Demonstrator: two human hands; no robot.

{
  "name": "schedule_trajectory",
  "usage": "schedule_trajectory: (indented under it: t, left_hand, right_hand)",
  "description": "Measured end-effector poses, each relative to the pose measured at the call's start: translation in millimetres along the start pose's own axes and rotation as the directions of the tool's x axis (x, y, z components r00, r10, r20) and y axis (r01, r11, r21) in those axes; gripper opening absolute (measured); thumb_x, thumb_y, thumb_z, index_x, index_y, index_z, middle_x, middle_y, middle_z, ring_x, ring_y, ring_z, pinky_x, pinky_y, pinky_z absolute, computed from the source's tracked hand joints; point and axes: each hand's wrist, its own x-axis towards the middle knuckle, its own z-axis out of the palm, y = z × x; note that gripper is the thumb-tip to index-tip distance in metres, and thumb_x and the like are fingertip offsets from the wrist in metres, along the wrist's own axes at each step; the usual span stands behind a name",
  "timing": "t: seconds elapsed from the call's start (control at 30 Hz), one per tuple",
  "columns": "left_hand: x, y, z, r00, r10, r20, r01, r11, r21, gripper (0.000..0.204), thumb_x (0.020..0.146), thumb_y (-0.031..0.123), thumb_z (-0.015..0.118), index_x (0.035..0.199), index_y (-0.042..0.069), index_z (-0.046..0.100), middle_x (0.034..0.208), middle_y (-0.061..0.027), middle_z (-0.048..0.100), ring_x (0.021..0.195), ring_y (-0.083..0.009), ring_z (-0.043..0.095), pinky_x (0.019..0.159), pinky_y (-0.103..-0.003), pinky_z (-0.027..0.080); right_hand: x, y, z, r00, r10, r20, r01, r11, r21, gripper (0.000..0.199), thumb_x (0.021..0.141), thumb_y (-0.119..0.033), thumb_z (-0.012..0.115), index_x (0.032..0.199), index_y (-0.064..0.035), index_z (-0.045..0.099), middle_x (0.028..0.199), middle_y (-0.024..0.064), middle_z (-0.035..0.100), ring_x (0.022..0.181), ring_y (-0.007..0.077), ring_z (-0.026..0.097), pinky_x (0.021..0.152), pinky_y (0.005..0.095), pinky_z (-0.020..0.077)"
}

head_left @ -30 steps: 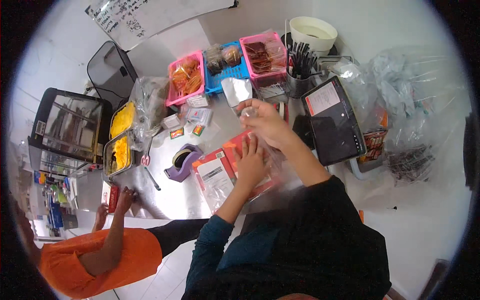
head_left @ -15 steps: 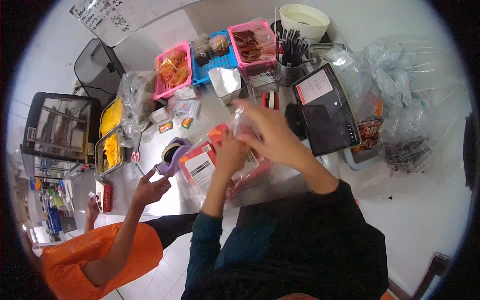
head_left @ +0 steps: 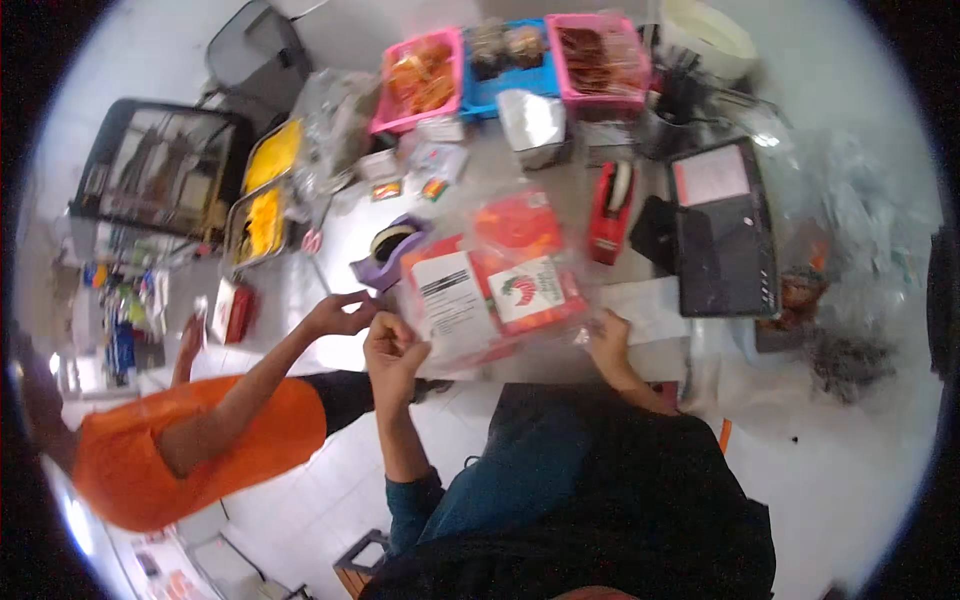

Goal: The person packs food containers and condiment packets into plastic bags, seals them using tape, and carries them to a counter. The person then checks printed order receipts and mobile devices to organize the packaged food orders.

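A clear plastic bag [head_left: 500, 285] with orange-red packets and white labels inside lies flat on the steel counter [head_left: 340, 225] in front of me. My left hand [head_left: 393, 345] pinches its near left corner. My right hand [head_left: 607, 335] grips its near right edge. A purple tape dispenser [head_left: 392, 250] stands just beyond the bag's left side, and a red tape dispenser [head_left: 609, 210] stands beyond its right side.
A person in orange [head_left: 190, 440] at my left reaches a hand [head_left: 335, 312] close to my left hand. Pink baskets [head_left: 420, 75] and a blue basket [head_left: 505, 60] line the back. A dark tablet-like device [head_left: 722, 240] lies right, crumpled clear bags [head_left: 850, 210] beyond it, yellow food trays [head_left: 262, 195] left.
My hands came down from working at chest height and now hold the bag stretched flat on the counter. The other person's hand moved up toward my left hand. The view shifted.
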Motion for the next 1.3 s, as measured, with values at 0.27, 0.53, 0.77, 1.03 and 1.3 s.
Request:
schedule_trajectory:
  t: [0.27, 0.53, 0.77, 1.03, 1.3]
  left_hand:
    - [30, 3, -36, 0.888, 0.373, -0.268, -0.236, 0.872, 0.429, 0.018, 0.063, -0.003, 0.057, 0.066, 0.005, 0.041, 0.061, 0.0014, 0.037, 0.058, -0.0063, 0.037, 0.051, -0.018, 0.030]
    - [98, 43, 2, 0.982, 0.151, -0.109, -0.179, 0.931, -0.318, 0.021, 0.064, -0.008, 0.054, 0.078, 0.005, 0.044, 0.085, -0.0043, 0.049, 0.073, -0.0118, 0.050, 0.062, -0.023, 0.042]
    - [25, 113, -56, 0.913, 0.408, 0.021, -0.257, 0.613, -0.747, 0.018, 0.070, -0.006, 0.047, 0.073, 0.010, 0.040, 0.108, -0.0068, 0.046, 0.097, -0.0352, 0.047, 0.083, -0.044, 0.038]
    - [59, 114, -11, 0.983, 0.184, 0.025, -0.182, 0.924, 0.338, 0.024, 0.073, 0.013, 0.056, 0.095, 0.007, 0.048, 0.106, -0.0088, 0.049, 0.089, -0.0249, 0.050, 0.081, -0.037, 0.037]
    - [94, 20, 144, 0.716, -0.054, 0.696, -0.617, 0.418, 0.667, 0.024, 0.073, 0.023, 0.045, 0.078, 0.003, 0.059, 0.084, -0.0186, 0.056, 0.090, -0.0309, 0.051, 0.077, -0.040, 0.040]
  right_hand:
    - [23, -93, -44, 0.929, -0.348, 0.123, 0.355, 0.934, -0.041, 0.082, 0.052, -0.027, 0.072, 0.118, -0.0016, 0.030, 0.103, 0.0188, 0.043, 0.103, 0.0313, 0.036, 0.090, 0.0419, 0.0232]
    - [115, -134, 27, 0.760, -0.263, 0.594, 0.361, 0.931, -0.050, 0.033, 0.068, -0.023, 0.062, 0.088, 0.0015, 0.052, 0.080, 0.0145, 0.055, 0.079, 0.0262, 0.053, 0.076, 0.0318, 0.0394]
    - [128, -214, -71, 0.799, -0.543, 0.258, 0.201, 0.645, 0.737, 0.027, 0.084, -0.021, 0.038, 0.079, 0.0003, 0.053, 0.087, 0.0153, 0.056, 0.092, 0.0238, 0.051, 0.083, 0.0354, 0.0364]
    - [147, -198, -70, 0.746, -0.327, 0.581, 0.559, 0.781, -0.278, 0.027, 0.079, -0.022, 0.047, 0.081, 0.0030, 0.056, 0.062, 0.0131, 0.056, 0.059, 0.0189, 0.056, 0.056, 0.0311, 0.0412]
    - [146, -162, -62, 0.942, -0.147, 0.301, 0.086, 0.975, 0.207, 0.021, 0.082, -0.017, 0.046, 0.082, 0.0008, 0.056, 0.065, 0.0015, 0.056, 0.054, 0.0081, 0.049, 0.052, 0.0229, 0.0396]
